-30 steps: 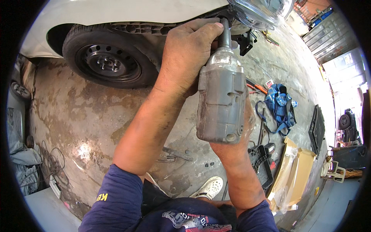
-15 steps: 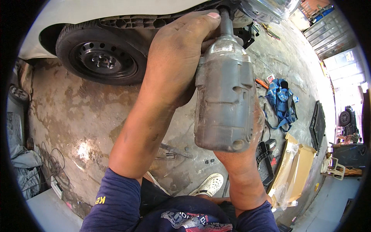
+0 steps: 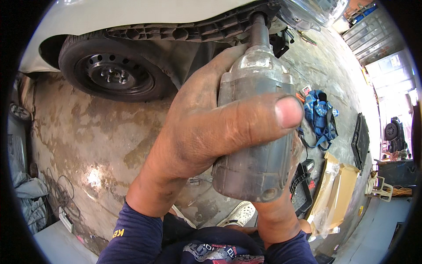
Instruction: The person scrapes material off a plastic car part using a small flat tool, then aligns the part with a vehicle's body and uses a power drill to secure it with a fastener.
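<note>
The impact wrench (image 3: 250, 176) is clasped by the left hand (image 3: 198, 121); the right hand's (image 3: 296, 149) grip is mostly hidden, untellable. Farther, its socket (image 3: 260, 33) is already brought to the black bracket's (image 3: 189, 32) right end; any fastener's turning is not shown.

The power tool (image 3: 250, 174) hides most of the right hand (image 3: 296, 154) and the finger ends of the left hand (image 3: 193, 123), its nose (image 3: 260, 33) seems partly hidden inside the black strip (image 3: 193, 33), and the top edge cuts off the car (image 3: 132, 13) and headlight (image 3: 314, 13).
</note>
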The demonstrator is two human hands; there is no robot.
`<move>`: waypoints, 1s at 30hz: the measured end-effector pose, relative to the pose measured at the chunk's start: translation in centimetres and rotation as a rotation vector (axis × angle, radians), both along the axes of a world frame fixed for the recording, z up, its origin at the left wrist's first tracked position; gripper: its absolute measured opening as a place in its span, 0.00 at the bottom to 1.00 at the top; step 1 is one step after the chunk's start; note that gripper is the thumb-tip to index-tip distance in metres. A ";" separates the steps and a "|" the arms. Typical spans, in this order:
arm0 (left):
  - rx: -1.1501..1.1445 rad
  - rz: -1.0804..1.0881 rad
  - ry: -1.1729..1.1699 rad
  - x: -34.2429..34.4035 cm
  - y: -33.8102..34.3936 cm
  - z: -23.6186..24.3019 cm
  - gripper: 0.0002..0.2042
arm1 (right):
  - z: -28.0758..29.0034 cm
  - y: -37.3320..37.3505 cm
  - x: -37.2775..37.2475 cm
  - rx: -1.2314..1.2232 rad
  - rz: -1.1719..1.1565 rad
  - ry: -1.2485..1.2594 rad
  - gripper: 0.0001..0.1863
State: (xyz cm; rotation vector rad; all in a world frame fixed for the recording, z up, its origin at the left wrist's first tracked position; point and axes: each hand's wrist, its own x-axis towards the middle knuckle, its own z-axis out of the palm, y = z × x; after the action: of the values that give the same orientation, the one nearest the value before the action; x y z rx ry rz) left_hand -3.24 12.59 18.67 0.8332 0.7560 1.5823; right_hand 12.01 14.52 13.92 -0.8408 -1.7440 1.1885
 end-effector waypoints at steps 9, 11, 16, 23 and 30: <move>-0.013 -0.031 -0.218 0.0 1.1 -0.7 0.31 | 2.4 0.9 -0.6 -0.182 0.003 0.109 0.25; 0.019 -0.011 -0.186 -0.2 1.4 -1.2 0.29 | 1.7 1.1 -0.2 -0.061 0.043 0.052 0.25; 0.103 0.001 -0.083 0.0 1.7 -1.3 0.24 | 5.3 0.4 -0.7 -0.372 -0.043 0.060 0.29; 0.016 0.568 0.070 -1.5 5.0 -5.5 0.18 | 1.8 1.3 0.9 0.449 -0.141 -0.400 0.39; 0.154 1.402 1.301 -3.0 6.0 -6.7 0.46 | 3.4 1.1 1.2 0.586 -0.191 -0.448 0.32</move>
State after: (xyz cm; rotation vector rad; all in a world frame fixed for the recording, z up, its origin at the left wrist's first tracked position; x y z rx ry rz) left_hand -6.26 18.60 12.00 1.6291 2.5717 2.1196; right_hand 13.23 15.58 17.27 -0.9193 -2.1526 0.3290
